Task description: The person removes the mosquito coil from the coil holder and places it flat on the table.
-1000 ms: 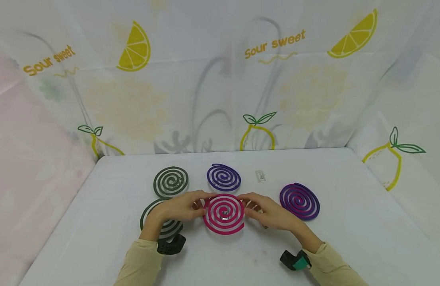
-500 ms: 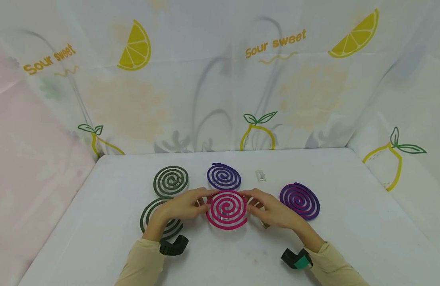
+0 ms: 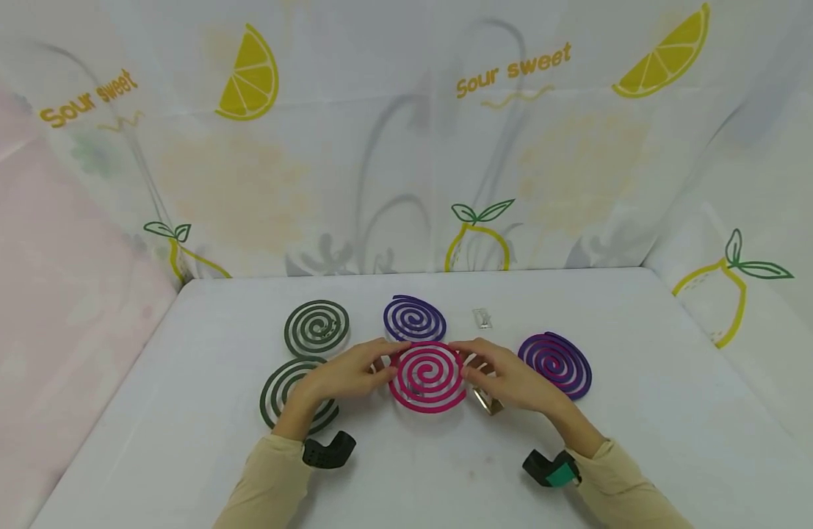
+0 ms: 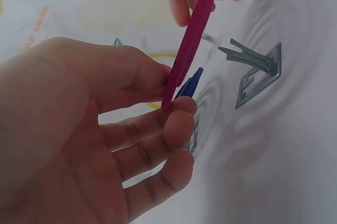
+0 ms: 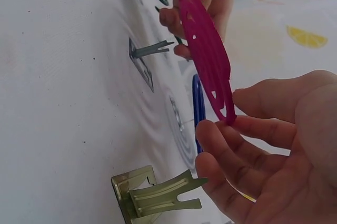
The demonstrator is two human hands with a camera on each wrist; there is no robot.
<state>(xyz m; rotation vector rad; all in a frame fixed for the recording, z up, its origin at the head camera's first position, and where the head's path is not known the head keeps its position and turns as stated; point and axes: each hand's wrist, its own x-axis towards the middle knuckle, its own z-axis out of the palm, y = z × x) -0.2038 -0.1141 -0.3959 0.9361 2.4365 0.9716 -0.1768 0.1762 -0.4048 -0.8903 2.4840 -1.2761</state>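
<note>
Both hands hold a pink mosquito coil (image 3: 427,369) above the table, one at each side. My left hand (image 3: 353,371) pinches its left rim between thumb and fingers; in the left wrist view the coil (image 4: 194,34) is seen edge-on. Opposite, my right hand (image 3: 508,373) pinches the right rim. Beneath the coil, a small metal coil stand (image 5: 141,58) lies on the table with its forked tab raised. A gold-coloured stand (image 5: 163,195) is close to my right fingers, its tab also up. No coil rests on either stand.
Two dark green coils (image 3: 286,330) lie at left, the nearer partly behind my left forearm. Behind the pink coil is a purple coil (image 3: 414,318). A purple-and-pink coil (image 3: 553,364) lies at right. Another small metal stand (image 3: 482,319) is at the back. A printed cloth (image 3: 406,147) hangs behind.
Both hands have carried the pink coil a little to the right and away from the body. More of the gold-coloured stand shows beside the right hand. The head view has tilted slightly.
</note>
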